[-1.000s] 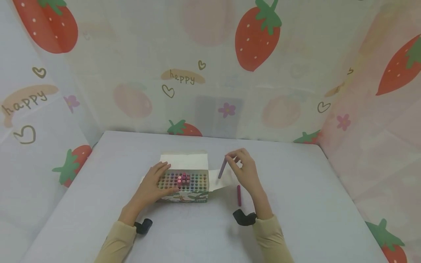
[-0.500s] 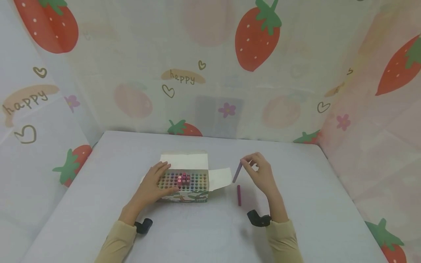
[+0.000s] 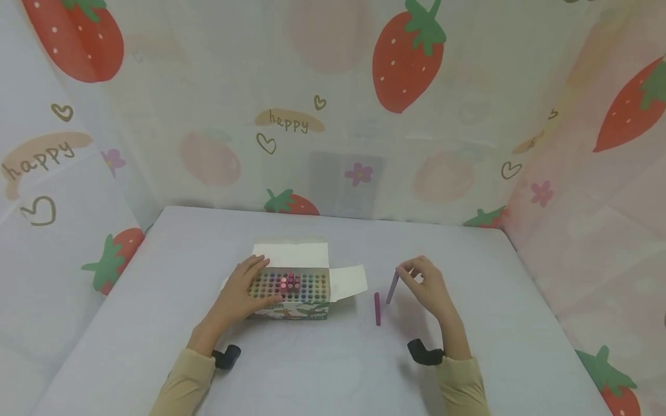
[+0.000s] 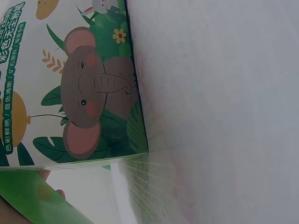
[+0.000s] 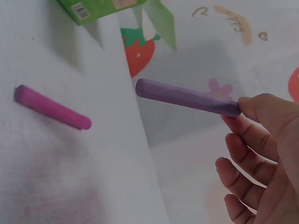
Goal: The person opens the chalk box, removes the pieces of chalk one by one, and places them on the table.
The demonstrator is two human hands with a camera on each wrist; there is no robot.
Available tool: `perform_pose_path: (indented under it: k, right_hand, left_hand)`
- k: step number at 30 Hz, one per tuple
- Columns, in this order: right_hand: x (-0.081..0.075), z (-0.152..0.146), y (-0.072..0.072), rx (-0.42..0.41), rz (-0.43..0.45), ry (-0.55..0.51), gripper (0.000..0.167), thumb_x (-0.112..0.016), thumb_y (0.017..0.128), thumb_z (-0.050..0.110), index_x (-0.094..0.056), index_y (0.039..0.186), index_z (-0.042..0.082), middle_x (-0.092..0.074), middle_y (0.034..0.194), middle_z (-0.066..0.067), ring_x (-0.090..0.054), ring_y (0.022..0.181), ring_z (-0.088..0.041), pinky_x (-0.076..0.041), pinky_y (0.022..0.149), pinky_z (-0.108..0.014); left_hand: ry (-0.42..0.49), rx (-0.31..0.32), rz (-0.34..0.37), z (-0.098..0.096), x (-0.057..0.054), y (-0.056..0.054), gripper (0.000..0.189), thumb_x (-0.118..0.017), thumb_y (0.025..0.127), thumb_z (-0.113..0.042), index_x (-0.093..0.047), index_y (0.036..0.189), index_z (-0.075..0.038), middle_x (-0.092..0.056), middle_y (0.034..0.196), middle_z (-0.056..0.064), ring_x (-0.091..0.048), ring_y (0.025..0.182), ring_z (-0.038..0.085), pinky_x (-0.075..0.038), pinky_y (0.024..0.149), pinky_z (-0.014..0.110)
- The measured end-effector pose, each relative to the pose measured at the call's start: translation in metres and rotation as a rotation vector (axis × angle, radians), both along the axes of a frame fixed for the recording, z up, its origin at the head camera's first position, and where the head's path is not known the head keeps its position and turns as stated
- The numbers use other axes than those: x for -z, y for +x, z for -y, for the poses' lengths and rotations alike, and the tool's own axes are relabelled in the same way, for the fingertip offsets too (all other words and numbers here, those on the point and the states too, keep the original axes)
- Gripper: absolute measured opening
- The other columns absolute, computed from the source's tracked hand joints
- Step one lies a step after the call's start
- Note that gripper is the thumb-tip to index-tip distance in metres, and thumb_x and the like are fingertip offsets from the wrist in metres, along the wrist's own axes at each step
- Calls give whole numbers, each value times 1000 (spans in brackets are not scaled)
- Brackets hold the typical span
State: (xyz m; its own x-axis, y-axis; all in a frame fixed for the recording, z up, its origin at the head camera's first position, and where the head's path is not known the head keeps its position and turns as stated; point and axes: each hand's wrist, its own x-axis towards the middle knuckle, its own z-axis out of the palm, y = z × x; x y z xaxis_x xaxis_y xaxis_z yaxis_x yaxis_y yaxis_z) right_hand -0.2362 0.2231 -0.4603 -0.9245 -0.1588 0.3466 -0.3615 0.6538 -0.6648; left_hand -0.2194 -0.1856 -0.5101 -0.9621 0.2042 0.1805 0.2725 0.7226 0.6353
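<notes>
One purple stick (image 5: 180,97) is held tilted above the table (image 3: 520,329), its upper end pinched by the right hand (image 3: 428,289). One magenta stick (image 3: 377,309) lies near it. One open box (image 3: 312,312) stands leftward; its raised pink sticks (image 3: 290,283) are too small to count. The left hand (image 3: 240,293) rests there, thumb spread from the fingers. Table edges lie well apart from both loose sticks.

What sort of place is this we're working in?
Likely a makeshift filming booth: strawberry-print sheets stand around a white table on the three sides in view, and a black device sits at each wrist.
</notes>
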Motion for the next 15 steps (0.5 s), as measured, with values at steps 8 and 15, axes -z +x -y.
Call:
perform_pose_path:
  k: [8,15]
  right_hand:
    - [17,-9,5,15,68,26,18,-61,91,27,-64,95,10,-59,91,-2,-52,82,-16,-45,66,-27]
    - [29,-8,6,-6,154,75,17,-60,91,26,-64,96,11,-60,90,0,-53,82,-16,-45,68,-27]
  left_hand:
    - [-15,3,-7,0,1,-2,95,-68,68,-66,-33,143,-18,-25,151,7,-21,139,31,-25,107,58]
    - [-3,6,-17,0,0,-1,94,-69,68,-64,-34,143,-17,-26,150,8,-22,138,32,-26,107,58]
